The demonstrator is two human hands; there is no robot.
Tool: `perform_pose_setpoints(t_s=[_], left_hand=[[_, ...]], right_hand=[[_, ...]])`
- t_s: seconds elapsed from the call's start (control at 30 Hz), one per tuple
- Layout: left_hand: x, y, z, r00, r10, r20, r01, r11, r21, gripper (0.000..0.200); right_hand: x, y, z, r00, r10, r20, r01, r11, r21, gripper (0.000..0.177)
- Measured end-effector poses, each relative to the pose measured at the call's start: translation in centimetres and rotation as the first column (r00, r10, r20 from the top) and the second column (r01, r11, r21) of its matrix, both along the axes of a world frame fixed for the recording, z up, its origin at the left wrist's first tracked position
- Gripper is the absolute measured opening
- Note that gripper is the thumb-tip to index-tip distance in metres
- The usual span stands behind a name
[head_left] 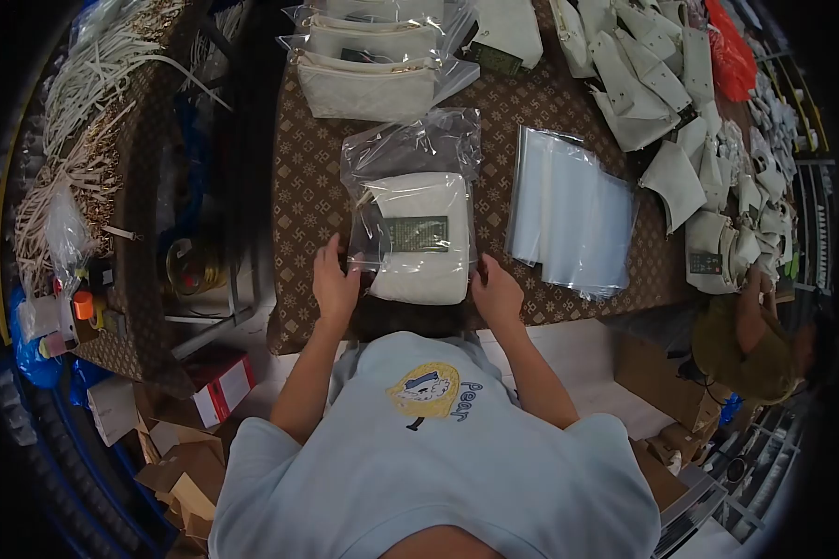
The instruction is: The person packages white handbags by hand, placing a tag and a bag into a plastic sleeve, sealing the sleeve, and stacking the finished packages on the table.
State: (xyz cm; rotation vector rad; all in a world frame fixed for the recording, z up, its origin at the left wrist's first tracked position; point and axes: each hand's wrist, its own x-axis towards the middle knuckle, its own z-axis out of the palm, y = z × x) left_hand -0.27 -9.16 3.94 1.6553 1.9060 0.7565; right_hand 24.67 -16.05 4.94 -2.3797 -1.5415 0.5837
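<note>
The bagged white pouch (418,240) is lying on the patterned table (298,186) between both hands. The left hand (334,284) is pinching its near-left edge. The right hand (497,294) is touching the near-right corner, its grip unclear. Clear bags (569,214) are lying just beside.

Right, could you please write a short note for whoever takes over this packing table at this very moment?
Left hand: grips the near left edge of the sleeved purse, which lies flat on the table.
Right hand: grips its near right corner.
Done: bagged purses stacked at the far edge.
Left: this sleeve's far end looks unsealed. The empty sleeves lie just to the right, with the loose purses beyond them.
</note>
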Motion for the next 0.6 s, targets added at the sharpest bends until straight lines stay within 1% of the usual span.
perform_pose_setpoints(t_s=[0.03,0.1,0.13,0.2,0.23,0.3,0.33,0.4,0.43,0.47,0.5,0.53,0.57,0.6], left_hand=[[-0.3,0.0,-0.7,1.0,0.005,-0.004,-0.005,1.0,0.004,0.027],[-0.5,-0.1,-1.9,0.983,-0.111,0.149,0.13,0.984,-0.123,0.029],[-0.4,-0.3,-2.1,0.983,-0.109,0.151,0.127,0.985,-0.119,0.029],[-0.5,-0.9,-2.3,0.971,-0.09,0.22,0.096,0.995,-0.018,0.024],[-0.8,-1.3,-2.3,0.973,-0.083,0.217,0.088,0.996,-0.013,0.024],[-1.2,-1.8,-2.3,0.982,-0.179,-0.058,0.169,0.976,-0.139,0.025],[-1.0,-1.2,-0.2,0.983,-0.174,-0.057,0.165,0.977,-0.131,0.025],[-1.0,-0.3,5.4,0.922,-0.311,-0.229,0.242,0.927,-0.286,0.033],[-1.3,0.4,7.9,0.915,-0.316,-0.251,0.261,0.938,-0.23,0.036],[-1.7,1.2,10.6,0.907,-0.317,-0.276,0.278,0.945,-0.173,0.04],[-2.1,1.8,13.7,0.907,-0.339,-0.25,0.308,0.938,-0.157,0.038],[-2.5,2.2,17.0,0.904,-0.364,-0.224,0.34,0.93,-0.141,0.037],[-2.9,2.2,21.2,0.908,-0.392,-0.147,0.376,0.918,-0.127,0.039],[-3.2,2.0,23.9,0.904,-0.422,-0.068,0.413,0.903,-0.115,0.042]], right_hand=[[-0.1,0.3,0.0,1.0,0.005,-0.004,-0.005,1.0,0.004,0.032],[-0.1,0.8,0.6,1.0,0.014,0.015,-0.014,1.0,0.005,0.023],[0.0,0.8,0.3,1.0,0.017,0.017,-0.017,1.0,0.009,0.023],[0.0,0.8,-0.5,1.0,0.015,-0.005,-0.014,0.992,0.126,0.02],[-0.1,0.7,-0.4,1.0,0.023,-0.008,-0.022,0.991,0.131,0.02],[-0.1,0.8,0.4,0.998,-0.008,0.059,-0.002,0.986,0.164,0.018],[0.1,1.3,1.6,0.998,-0.004,0.061,-0.006,0.985,0.172,0.018],[0.7,2.3,5.1,0.99,0.066,0.126,-0.092,0.974,0.207,0.021],[1.0,3.0,7.1,0.989,0.074,0.125,-0.1,0.972,0.213,0.021],[1.3,4.0,9.5,0.983,0.136,0.122,-0.167,0.94,0.297,0.022],[1.3,4.6,12.1,0.973,0.195,0.123,-0.227,0.896,0.381,0.024],[1.1,4.9,15.7,0.975,0.215,0.058,-0.219,0.874,0.433,0.026],[1.1,5.2,18.8,0.972,0.236,-0.005,-0.205,0.851,0.485,0.028],[1.4,5.2,20.6,0.971,0.238,-0.007,-0.204,0.849,0.488,0.028]])
